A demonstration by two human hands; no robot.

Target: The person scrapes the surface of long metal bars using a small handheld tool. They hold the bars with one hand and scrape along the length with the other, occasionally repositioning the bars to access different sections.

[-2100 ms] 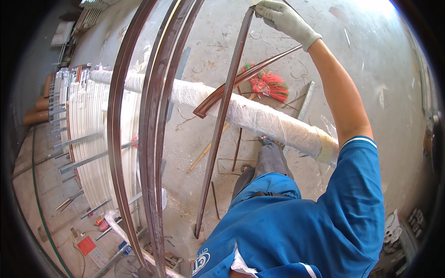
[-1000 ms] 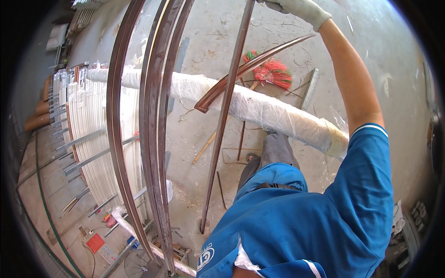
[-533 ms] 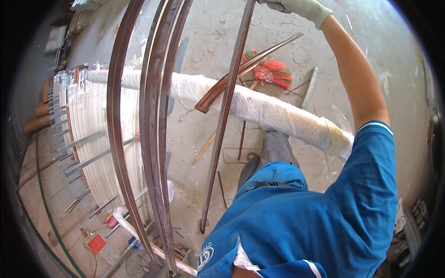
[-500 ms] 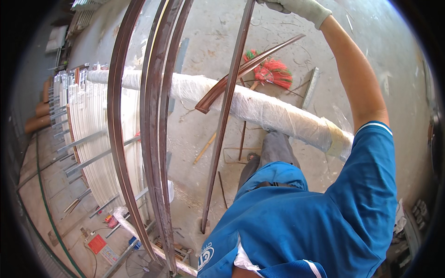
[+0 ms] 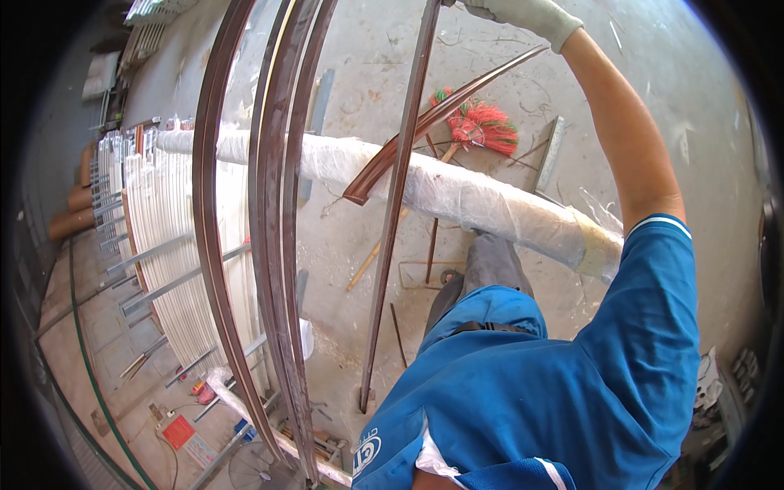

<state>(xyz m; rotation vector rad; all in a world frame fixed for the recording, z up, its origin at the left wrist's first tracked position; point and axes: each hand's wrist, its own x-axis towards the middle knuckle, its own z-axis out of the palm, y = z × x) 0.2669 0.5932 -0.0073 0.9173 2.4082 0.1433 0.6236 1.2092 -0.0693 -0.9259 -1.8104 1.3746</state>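
Head view: right hand [image 5: 527, 15], gloved, at top centre of frame, closed around upper end of long brown metal strip [image 5: 398, 196]. Strip near-upright down centre frame, lower end on concrete floor [image 5: 367, 90]. Left hand out of view. Bundle of curved brown strips [image 5: 278, 204] standing just left. White wrapped roll [image 5: 457, 192] lying behind; red broom [image 5: 482, 131] beyond, upper centre.

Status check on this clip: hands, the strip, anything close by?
Right hand gloved, gripping top of brown metal strip, upright. Left hand unseen. Wrapped bundle behind it, standing brown strips to the left.
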